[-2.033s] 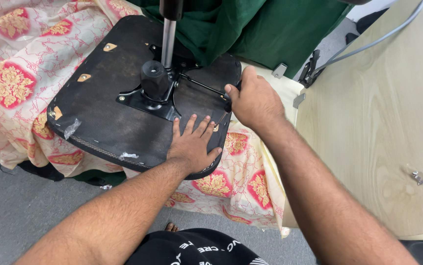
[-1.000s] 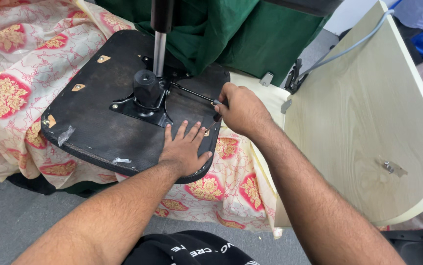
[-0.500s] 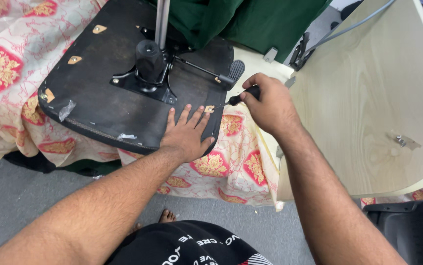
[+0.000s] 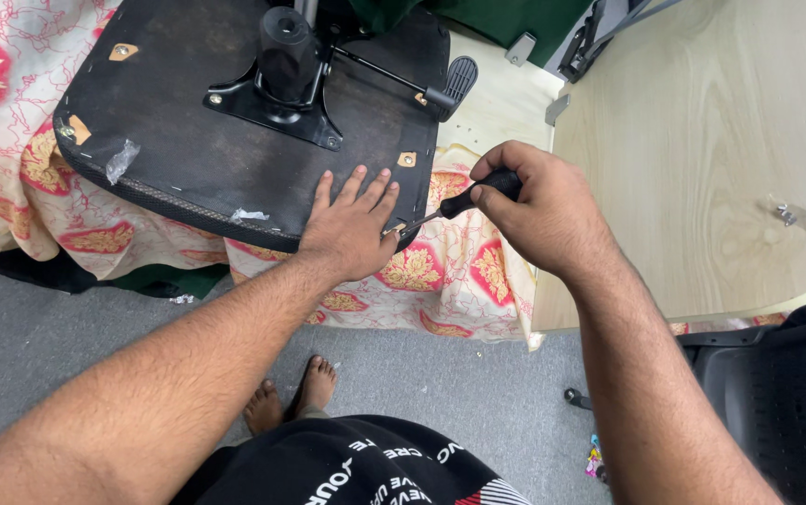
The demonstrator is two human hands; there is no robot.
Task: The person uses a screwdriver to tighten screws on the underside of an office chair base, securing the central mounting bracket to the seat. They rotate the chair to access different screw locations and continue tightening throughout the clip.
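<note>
An upturned black chair seat lies on a floral cloth, with its metal mechanism plate and black cylinder on top. My left hand presses flat on the seat's near right corner, fingers spread. My right hand grips a black-handled screwdriver. Its thin shaft points left and its tip reaches the seat's edge beside my left thumb. A black lever with a paddle end sticks out from the mechanism toward the right.
A pale wooden board with a small metal fitting stands at the right. The floral cloth hangs over the support. Green fabric lies at the top. A dark mesh chair part is at bottom right. My bare feet rest on grey floor.
My right hand has left the lever area with the screwdriver and come down to the seat's near corner. The left hand stays pressed on the seat. The view has shifted closer.
</note>
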